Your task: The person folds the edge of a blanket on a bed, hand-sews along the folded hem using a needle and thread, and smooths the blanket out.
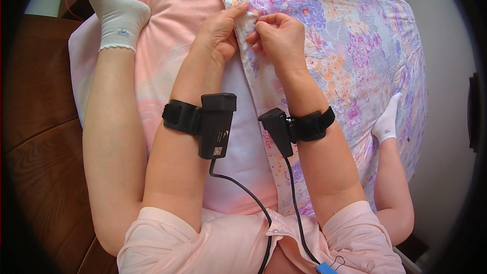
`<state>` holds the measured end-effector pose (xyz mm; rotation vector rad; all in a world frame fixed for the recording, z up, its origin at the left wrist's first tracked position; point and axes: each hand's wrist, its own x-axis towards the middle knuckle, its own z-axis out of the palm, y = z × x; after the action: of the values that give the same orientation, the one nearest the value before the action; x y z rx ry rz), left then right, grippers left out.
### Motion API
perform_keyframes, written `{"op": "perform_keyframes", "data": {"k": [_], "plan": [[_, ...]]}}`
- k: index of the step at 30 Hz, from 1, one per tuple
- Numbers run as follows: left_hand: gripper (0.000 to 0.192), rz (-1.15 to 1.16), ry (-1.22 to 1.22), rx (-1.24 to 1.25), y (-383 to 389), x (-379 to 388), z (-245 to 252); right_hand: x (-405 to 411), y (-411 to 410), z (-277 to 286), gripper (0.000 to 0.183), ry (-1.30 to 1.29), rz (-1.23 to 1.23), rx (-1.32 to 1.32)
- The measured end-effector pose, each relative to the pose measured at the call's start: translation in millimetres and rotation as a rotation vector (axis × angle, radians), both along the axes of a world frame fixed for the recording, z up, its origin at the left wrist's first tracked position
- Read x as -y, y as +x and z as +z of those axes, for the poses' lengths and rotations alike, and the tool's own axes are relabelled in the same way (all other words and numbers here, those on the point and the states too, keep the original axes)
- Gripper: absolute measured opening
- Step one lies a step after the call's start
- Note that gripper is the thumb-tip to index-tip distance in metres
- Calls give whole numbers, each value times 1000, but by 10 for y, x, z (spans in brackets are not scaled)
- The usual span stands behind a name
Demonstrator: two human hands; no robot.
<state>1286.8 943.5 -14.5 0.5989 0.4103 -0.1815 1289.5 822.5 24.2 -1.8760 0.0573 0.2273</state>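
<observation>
A floral cloth in purple, orange and white lies over the right part of a pink and white bedding cover. My left hand grips the cloth's left edge near the top, its thumb on the upper side and its other fingers bent below. Just right of it, at the same edge, is my right hand, thumb and forefinger pinched together and the other fingers curled close to the cloth. Whether something thin sits in that pinch is too small to tell. Creases run across the cloth around both hands.
Black devices are strapped to my left forearm and right forearm. Their cables run down past a blue clip. My legs flank the cloths, with white socks on the feet. Brown wood lies left, a pale wall right.
</observation>
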Motion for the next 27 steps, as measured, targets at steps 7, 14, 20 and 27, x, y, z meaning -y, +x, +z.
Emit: {"op": "perform_keyframes", "data": {"k": [7, 14, 20, 27], "plan": [[23, 21, 18, -18, 1, 16, 7, 25, 25, 25, 12, 27, 10, -36], [23, 17, 7, -33, 8, 8, -13, 6, 16, -26, 11, 56, -15, -33], [23, 13, -11, -22, 4, 3, -20, -18, -8, -69, 12, 75, -32, 1], [22, -23, -2, -8, 2, -9, -31, -18, 12, -91, 12, 117, -30, -31]]}}
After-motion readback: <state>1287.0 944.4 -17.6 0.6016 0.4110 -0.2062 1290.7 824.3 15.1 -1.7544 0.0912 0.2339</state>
